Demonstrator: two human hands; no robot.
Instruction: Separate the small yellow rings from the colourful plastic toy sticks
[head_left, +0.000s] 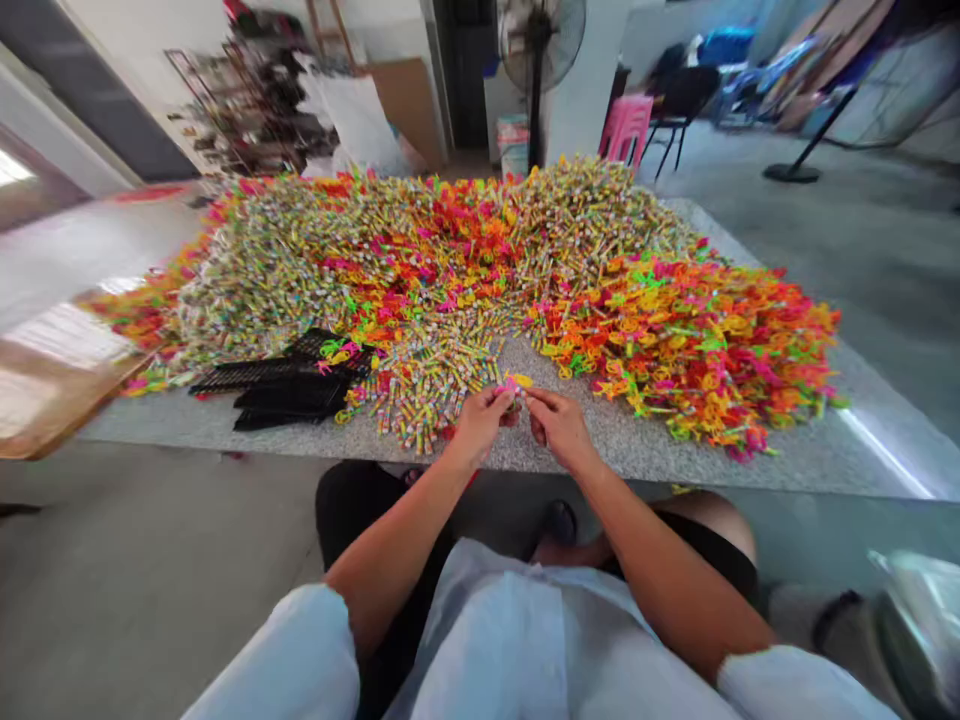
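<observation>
Close to the table's front edge, my left hand (482,424) is closed in a pinch on a small pink plastic piece (510,384). My right hand (562,430) meets it fingertip to fingertip, its thumb and index finger pinched at a small yellow plastic piece (523,380). The fingers hide how the two pieces join, if they do. Left of my hands spreads a loose heap of short printed tubes (427,375) with yellow-green labels. To the right lies a big pile of tubes with orange, yellow, pink and green plastic ends (705,340).
Black slotted trays (292,385) lie stacked on the grey speckled table (630,440) at left. Larger mounds of tubes (262,270) cover the back. Beyond stand a fan (536,70), pink stools (628,125) and a white sack (356,120). A wooden surface (67,400) adjoins at far left.
</observation>
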